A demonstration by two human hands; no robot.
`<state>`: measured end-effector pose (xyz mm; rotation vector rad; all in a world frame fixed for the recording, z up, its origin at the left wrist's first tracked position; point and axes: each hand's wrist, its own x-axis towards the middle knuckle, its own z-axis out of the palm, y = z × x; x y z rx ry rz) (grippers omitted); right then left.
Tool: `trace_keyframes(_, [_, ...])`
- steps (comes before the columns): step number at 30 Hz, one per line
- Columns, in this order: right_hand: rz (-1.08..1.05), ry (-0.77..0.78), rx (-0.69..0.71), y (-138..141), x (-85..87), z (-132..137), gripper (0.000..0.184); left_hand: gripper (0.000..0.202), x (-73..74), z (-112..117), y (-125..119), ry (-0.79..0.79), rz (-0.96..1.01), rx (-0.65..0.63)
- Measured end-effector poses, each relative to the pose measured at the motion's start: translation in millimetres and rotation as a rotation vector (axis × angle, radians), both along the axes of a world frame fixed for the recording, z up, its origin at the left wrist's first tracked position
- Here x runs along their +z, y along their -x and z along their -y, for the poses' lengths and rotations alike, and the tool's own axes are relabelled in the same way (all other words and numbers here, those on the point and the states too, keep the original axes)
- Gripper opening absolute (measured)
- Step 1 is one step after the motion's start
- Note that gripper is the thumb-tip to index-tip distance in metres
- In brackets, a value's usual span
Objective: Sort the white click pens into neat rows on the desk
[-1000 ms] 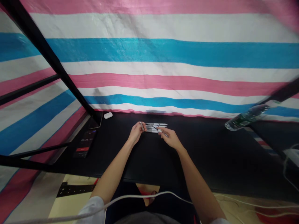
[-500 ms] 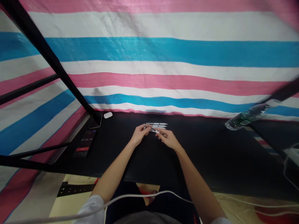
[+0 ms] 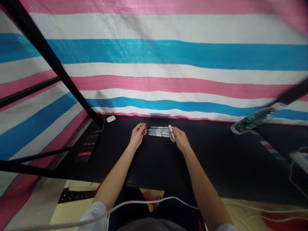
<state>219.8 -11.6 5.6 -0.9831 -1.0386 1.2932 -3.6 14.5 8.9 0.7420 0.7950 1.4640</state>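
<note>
Black desk [image 3: 216,160] holds four markers [image 3: 158,131]; right hand [image 3: 180,139] grips a fifth [image 3: 171,132].

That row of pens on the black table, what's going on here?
A person sits at a black table using both bare hands. The right hand pinches a white pen and the left hand holds a small silver item, too small to identify. Between the hands, several more white pens lie side by side.
</note>
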Motion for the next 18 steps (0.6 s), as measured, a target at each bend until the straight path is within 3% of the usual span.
trace_keyframes(5, [-0.153, 0.089, 0.076, -4.0, 5.1, -2.8, 0.048, 0.030, -0.9, 0.5, -1.5, -0.006, -0.003, -0.020])
trace_keyframes(18, [-0.149, 0.076, 0.061, -4.5, 0.9, -1.1, 0.031, 0.028, 1.1, 1.7, -2.3, -0.009, -0.048, -0.040])
